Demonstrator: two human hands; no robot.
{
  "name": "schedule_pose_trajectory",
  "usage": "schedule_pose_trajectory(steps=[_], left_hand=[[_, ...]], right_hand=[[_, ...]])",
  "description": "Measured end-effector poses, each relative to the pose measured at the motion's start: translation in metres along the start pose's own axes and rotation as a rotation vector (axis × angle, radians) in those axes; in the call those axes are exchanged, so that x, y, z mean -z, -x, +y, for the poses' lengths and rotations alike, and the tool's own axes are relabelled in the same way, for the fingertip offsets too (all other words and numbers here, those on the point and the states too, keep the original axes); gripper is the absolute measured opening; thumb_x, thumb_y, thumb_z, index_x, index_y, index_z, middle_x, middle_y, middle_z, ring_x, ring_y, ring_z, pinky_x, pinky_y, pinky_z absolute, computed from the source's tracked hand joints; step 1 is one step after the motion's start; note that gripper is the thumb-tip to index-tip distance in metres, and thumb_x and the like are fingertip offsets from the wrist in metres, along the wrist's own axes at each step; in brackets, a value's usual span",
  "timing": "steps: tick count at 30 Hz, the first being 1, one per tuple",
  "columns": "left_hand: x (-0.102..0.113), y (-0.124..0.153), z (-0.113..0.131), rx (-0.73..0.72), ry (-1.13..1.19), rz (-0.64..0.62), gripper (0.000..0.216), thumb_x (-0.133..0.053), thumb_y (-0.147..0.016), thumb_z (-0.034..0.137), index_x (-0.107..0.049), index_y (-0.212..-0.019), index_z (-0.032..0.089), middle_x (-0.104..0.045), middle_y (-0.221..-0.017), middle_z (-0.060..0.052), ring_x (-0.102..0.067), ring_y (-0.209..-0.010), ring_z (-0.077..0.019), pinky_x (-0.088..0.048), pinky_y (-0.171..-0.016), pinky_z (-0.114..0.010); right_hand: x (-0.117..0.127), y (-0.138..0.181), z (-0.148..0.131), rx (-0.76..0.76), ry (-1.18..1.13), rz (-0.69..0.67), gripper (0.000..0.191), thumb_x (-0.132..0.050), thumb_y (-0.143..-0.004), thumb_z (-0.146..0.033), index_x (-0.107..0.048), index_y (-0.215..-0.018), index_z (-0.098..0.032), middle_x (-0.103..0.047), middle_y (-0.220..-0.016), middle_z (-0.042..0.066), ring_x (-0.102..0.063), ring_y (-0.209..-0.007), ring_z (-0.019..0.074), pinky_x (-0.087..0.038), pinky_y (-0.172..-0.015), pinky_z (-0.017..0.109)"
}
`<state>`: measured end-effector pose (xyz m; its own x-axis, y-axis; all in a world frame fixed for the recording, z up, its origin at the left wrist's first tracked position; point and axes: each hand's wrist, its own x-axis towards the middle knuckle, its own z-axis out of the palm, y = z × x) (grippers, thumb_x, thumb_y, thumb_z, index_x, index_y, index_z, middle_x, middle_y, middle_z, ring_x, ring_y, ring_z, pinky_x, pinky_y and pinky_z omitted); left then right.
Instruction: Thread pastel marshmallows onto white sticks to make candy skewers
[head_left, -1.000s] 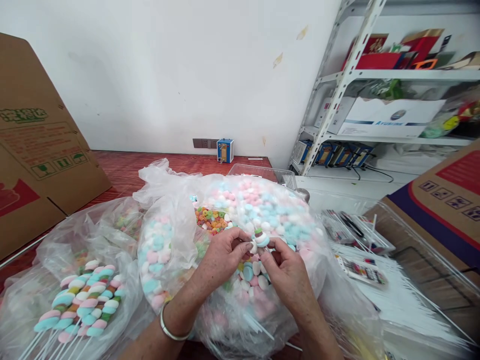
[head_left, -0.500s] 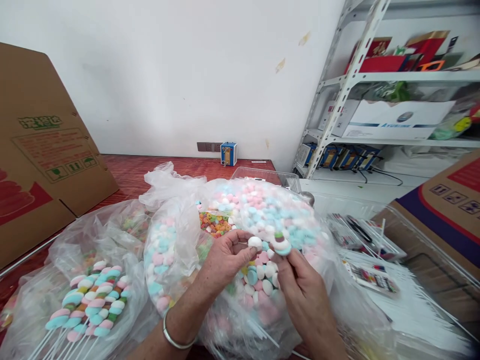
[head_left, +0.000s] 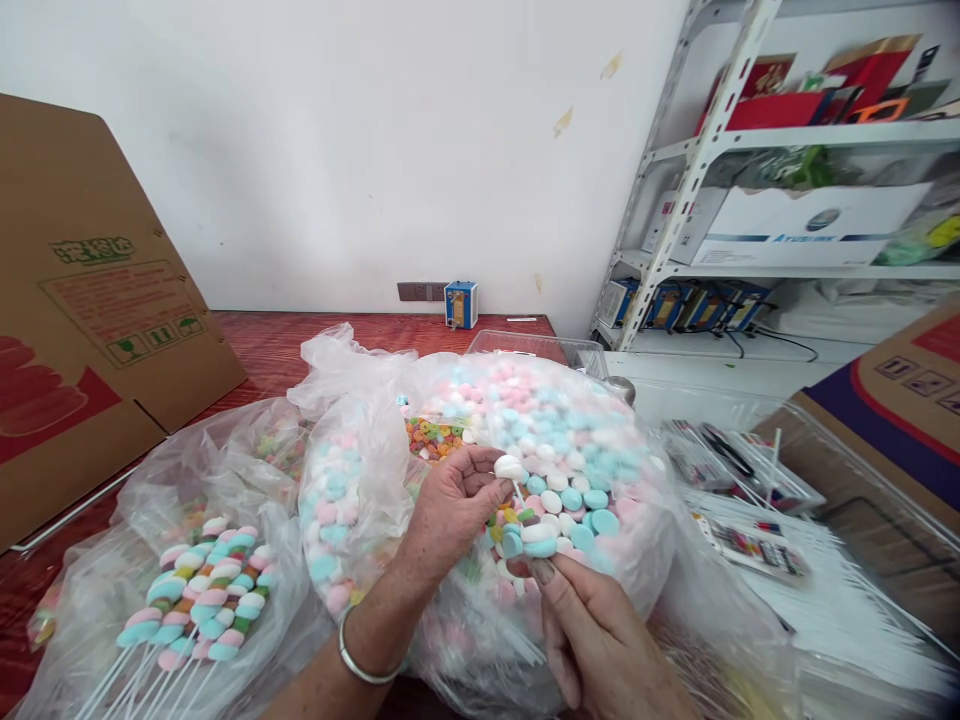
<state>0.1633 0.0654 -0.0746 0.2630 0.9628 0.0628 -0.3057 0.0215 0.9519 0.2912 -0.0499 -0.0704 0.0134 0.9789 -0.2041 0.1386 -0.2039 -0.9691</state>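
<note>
My left hand point(head_left: 454, 505) pinches a white marshmallow piece point(head_left: 510, 467) at the tip of a thin white stick. My right hand point(head_left: 592, 640) is closed lower down on that stick, just under the few candies threaded on it point(head_left: 536, 540). Both hands hover over a big clear plastic bag point(head_left: 637, 560) full of pink, blue and white marshmallow pieces point(head_left: 540, 420), with a pocket of coloured gummy rings point(head_left: 431, 438) behind my left hand.
A second plastic bag at lower left holds several finished candy skewers point(head_left: 199, 605). A cardboard box point(head_left: 82, 310) stands at left on the red table point(head_left: 247, 350). Loose white sticks point(head_left: 817, 590) and another box point(head_left: 900, 400) lie right; metal shelving point(head_left: 750, 160) behind.
My right hand has slid down the stick toward me, and the threaded candies sit lower. The left hand keeps pinching the white piece near the stick's tip. The camera shifted slightly.
</note>
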Motion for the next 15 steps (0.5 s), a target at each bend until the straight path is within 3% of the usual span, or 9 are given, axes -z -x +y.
schedule_pose_trajectory(steps=[3, 8, 15], left_hand=[[0.0, 0.003, 0.0, -0.01, -0.027, -0.037, 0.03, -0.081, -0.073, 0.029, -0.066, -0.095, 0.016, -0.076, -0.094, -0.006, -0.072, -0.082, -0.0158, -0.058, -0.073, -0.024], [0.0, 0.004, -0.002, -0.047, -0.089, -0.099, 0.021, -0.073, -0.08, 0.022, -0.066, -0.098, 0.017, -0.077, -0.087, -0.004, -0.073, -0.083, -0.016, -0.057, -0.074, -0.023], [-0.001, 0.006, -0.004, -0.097, -0.131, -0.108, 0.017, -0.07, -0.081, 0.019, -0.066, -0.098, 0.017, -0.076, -0.085, -0.005, -0.073, -0.081, -0.0167, -0.057, -0.071, -0.023]], right_hand=[[0.003, -0.001, 0.0, -0.068, -0.035, -0.064, 0.056, -0.036, -0.095, -0.065, -0.062, -0.087, -0.017, -0.043, -0.037, -0.007, -0.038, -0.04, 0.0094, -0.037, -0.05, 0.021], [0.001, 0.0, -0.004, -0.183, -0.186, -0.099, 0.058, -0.039, -0.093, -0.063, -0.058, -0.114, -0.013, -0.043, -0.039, -0.01, -0.022, -0.029, 0.0064, -0.016, -0.032, 0.019], [-0.008, -0.007, -0.003, -0.159, -0.305, -0.096, 0.058, -0.044, -0.09, -0.064, -0.055, -0.114, -0.013, -0.042, -0.037, -0.011, -0.023, -0.026, 0.0061, -0.02, -0.028, 0.016]])
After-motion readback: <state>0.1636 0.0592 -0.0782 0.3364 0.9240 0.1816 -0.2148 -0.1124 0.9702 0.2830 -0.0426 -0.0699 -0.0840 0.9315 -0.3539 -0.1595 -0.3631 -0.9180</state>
